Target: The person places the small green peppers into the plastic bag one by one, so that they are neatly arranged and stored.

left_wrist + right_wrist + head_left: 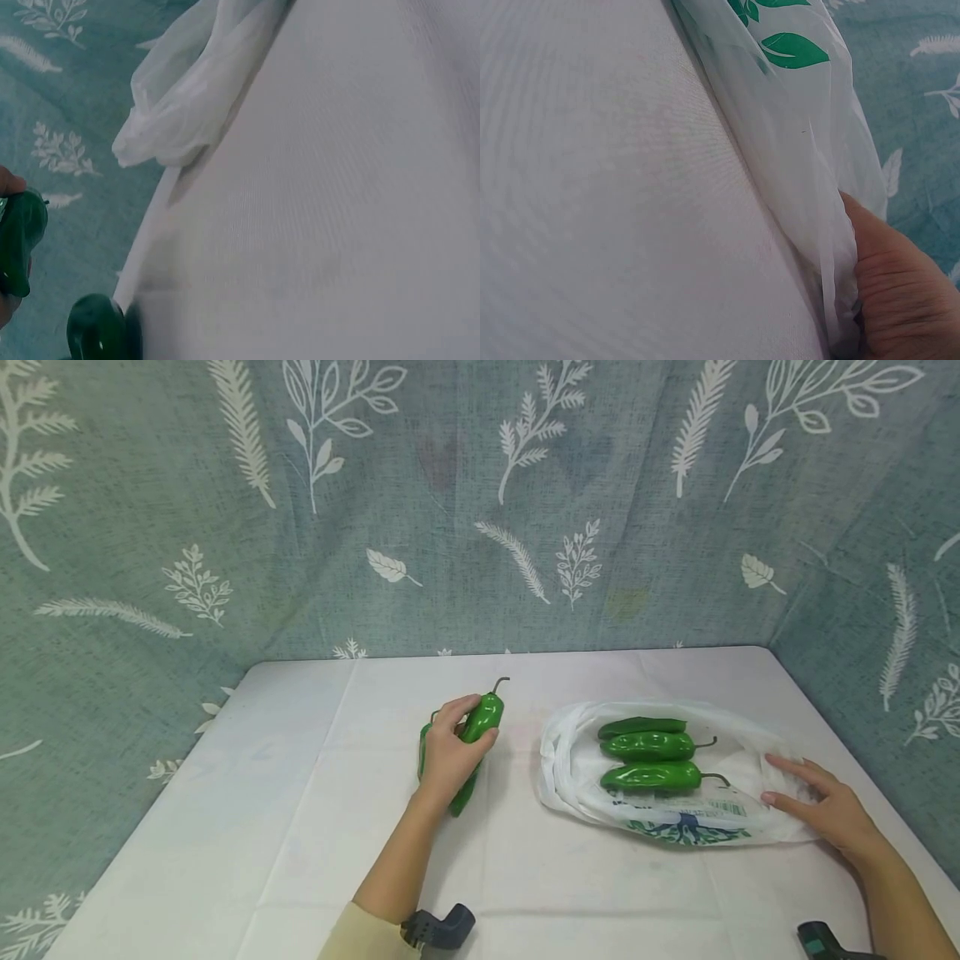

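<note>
My left hand (450,756) grips a long green chili pepper (485,714), its curved stem pointing away from me. A second green pepper (422,752) shows beside that hand on its left, mostly hidden by it. The left wrist view has one held pepper (21,240) at its left edge and another pepper (97,326) at the bottom. On the right lies a white plastic bag (570,802) with 3 green peppers (648,777) on it. My right hand (840,806) holds the bag's right end, thumb and fingers apart; in the right wrist view its thumb (900,277) touches the thin plastic.
A white cloth (300,877) covers the table. Behind and at the sides hangs a blue-green curtain (450,568) with white leaf prints. Dark wrist devices (446,927) sit by both forearms. A printed tree and a barcode are on the bag's near side.
</note>
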